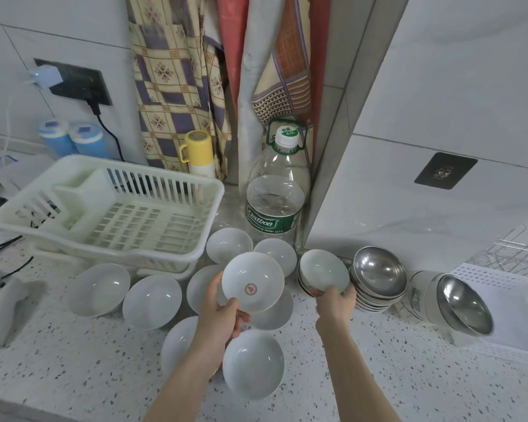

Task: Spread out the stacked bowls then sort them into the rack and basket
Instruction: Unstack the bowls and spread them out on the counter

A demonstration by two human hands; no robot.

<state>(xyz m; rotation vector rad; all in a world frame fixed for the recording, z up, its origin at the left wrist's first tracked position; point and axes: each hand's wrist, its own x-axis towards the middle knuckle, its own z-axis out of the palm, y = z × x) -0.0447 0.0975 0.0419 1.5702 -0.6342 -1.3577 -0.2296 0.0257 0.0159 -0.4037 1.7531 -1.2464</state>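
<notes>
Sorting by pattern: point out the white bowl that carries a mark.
The white ceramic bowl held up in the left hand: a red round emblem sits inside it. The other white bowls on the counter look plain.

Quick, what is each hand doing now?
Left hand: holds a white bowl with red emblem.
Right hand: grips the top bowl of a short stack.

Water bottle (275,190): large, clear, green label, far centre on the tabletop (378,376).
Yellow flask (197,153): left of the bottle, against the patterned curtain (171,74).
Blue canisters (70,140): far left, under the wall socket (73,82).
</notes>
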